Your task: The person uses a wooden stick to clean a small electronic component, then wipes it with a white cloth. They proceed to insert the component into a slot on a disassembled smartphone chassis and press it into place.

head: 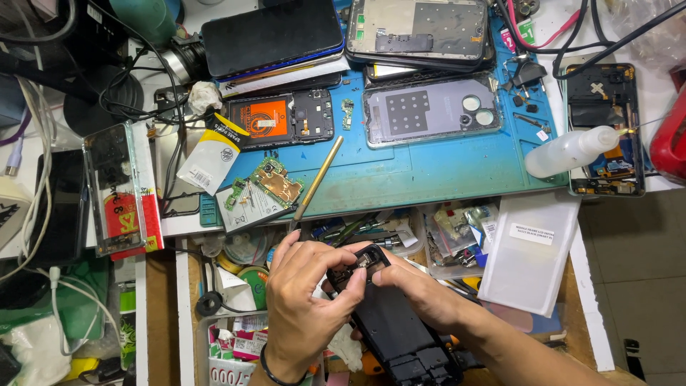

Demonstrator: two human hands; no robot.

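Gripping opened black phone body (391, 314) with left hand (304, 300) and right hand (421, 289), fingers curled at its top end, above cluttered drawer; back removed, green circuit board (275, 182) lying on blue mat (429, 175), reassembly undone.

Bright even overhead light, soft shadows, glare on the clear plastic case (114, 187), sharp focus, slight edge distortion

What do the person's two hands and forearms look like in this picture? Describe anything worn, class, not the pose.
Both hands are bare, with no gloves or rings visible. The left hand has a thin black band around the wrist. The right hand shows nothing worn on the wrist, and its forearm is uncovered as far as the picture's edge. No sleeves are in view on either arm.
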